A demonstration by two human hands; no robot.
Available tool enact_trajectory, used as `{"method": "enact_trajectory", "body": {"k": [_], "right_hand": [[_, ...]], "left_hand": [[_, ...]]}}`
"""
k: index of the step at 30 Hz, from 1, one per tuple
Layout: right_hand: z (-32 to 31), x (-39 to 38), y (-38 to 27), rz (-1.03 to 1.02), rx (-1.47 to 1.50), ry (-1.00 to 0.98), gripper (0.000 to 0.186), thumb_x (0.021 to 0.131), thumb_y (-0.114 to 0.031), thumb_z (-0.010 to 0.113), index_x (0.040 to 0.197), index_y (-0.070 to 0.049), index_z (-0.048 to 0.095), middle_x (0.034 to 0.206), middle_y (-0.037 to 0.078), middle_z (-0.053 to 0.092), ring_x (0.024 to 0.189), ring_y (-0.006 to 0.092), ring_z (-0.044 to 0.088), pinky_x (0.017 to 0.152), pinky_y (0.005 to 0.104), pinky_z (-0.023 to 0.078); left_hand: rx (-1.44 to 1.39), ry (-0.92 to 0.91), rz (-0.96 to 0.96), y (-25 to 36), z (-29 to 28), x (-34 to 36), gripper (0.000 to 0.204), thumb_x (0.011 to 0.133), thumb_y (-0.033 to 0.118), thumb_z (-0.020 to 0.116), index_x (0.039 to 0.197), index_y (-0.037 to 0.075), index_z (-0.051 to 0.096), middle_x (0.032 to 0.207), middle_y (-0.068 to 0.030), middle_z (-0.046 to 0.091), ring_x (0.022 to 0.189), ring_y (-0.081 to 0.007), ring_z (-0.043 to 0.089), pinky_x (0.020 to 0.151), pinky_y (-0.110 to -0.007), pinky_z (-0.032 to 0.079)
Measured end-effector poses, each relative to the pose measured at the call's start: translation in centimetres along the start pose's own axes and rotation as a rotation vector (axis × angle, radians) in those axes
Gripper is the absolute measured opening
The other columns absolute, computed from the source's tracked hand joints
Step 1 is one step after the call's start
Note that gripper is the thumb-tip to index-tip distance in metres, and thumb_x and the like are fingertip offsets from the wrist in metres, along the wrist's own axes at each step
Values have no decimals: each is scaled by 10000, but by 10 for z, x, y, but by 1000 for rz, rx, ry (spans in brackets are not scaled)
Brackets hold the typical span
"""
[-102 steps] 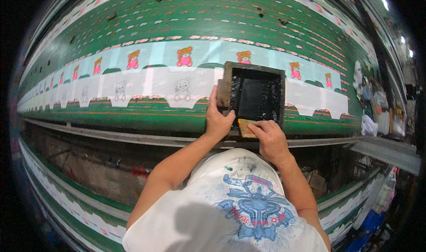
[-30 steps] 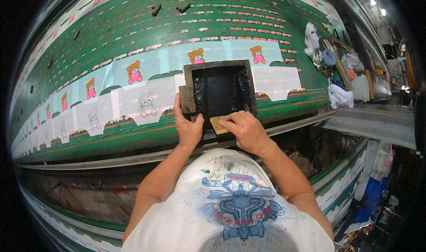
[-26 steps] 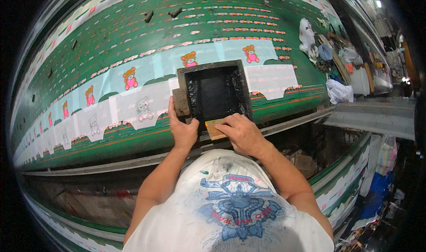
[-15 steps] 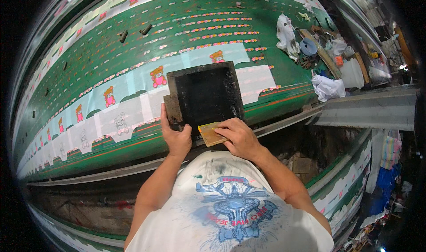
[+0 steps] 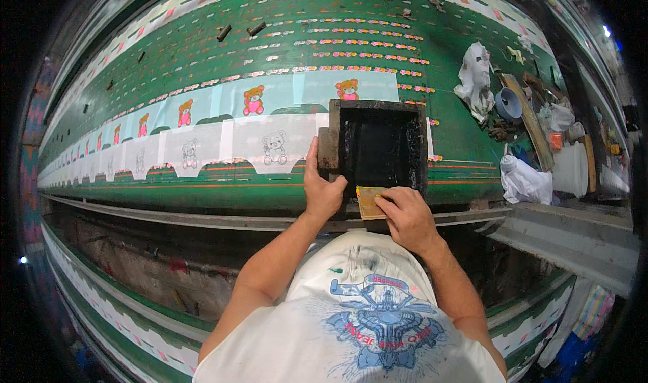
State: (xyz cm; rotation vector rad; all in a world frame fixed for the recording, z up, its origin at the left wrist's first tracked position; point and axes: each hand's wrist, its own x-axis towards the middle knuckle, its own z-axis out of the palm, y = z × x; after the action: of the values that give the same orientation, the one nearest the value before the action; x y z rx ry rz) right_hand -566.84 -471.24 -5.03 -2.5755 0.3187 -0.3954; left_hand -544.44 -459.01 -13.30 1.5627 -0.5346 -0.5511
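A long green bench (image 5: 236,197) crossed the frame, carrying rows of pale sheets (image 5: 250,157) at left. The dark frame (image 5: 422,147) was located right of centre, overlapping the sheets. The left hand (image 5: 324,194) grasped it by its side block (image 5: 328,150), apparently for steadiness. The right hand's (image 5: 410,215) fingers pinched a yellowish blade (image 5: 368,205) at the near edge, presumably for angle control.

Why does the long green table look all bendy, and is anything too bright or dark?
Head view: the fisheye lens curves the green table toward the rim; head view: a small light glares at upper right; head view: inside the dark frame, blackness hides most detail.
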Motion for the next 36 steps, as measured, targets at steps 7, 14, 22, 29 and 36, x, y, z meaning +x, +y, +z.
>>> {"method": "enact_trajectory", "body": {"k": [7,14,22,29,36], "right_hand": [[-32,27,27,-60,17,-224,394,903,31,787,1295,-6,797,1238,180,789,1173,412,746,1010,511,612],[-39,108,94,-121,-7,-188,328,897,72,722,1192,-55,788,1125,164,765,1146,408,743,1029,524,618],[-19,146,116,-47,-53,-2,431,901,70,710,1298,-63,811,1151,165,772,1144,421,748,1047,533,617],[-7,86,76,-64,-70,-54,490,851,71,735,1311,-74,822,1134,130,769,1050,390,735,939,508,594],[1,25,30,-40,-73,-3,405,882,6,769,1276,-60,836,1108,115,775,1026,345,736,940,471,593]], "left_hand": [[-45,10,-45,-2,0,3,1124,803,-79,733,1854,7,342,1687,-239,587,1548,-309,601,1334,-422,457],[-152,20,-51,-8,0,3,1061,870,-123,768,1847,9,378,1673,-166,632,1510,-258,638,1305,-404,489],[-156,35,-60,-7,0,2,1006,921,-125,763,1843,8,384,1701,-171,608,1521,-266,627,1328,-420,466],[-94,36,-3,-6,1,1,1009,934,-163,723,1854,1,343,1722,-191,576,1559,-263,594,1335,-407,458],[51,23,-37,-6,0,3,1105,852,-108,762,1862,24,332,1709,-193,578,1565,-299,580,1333,-422,451]]}}
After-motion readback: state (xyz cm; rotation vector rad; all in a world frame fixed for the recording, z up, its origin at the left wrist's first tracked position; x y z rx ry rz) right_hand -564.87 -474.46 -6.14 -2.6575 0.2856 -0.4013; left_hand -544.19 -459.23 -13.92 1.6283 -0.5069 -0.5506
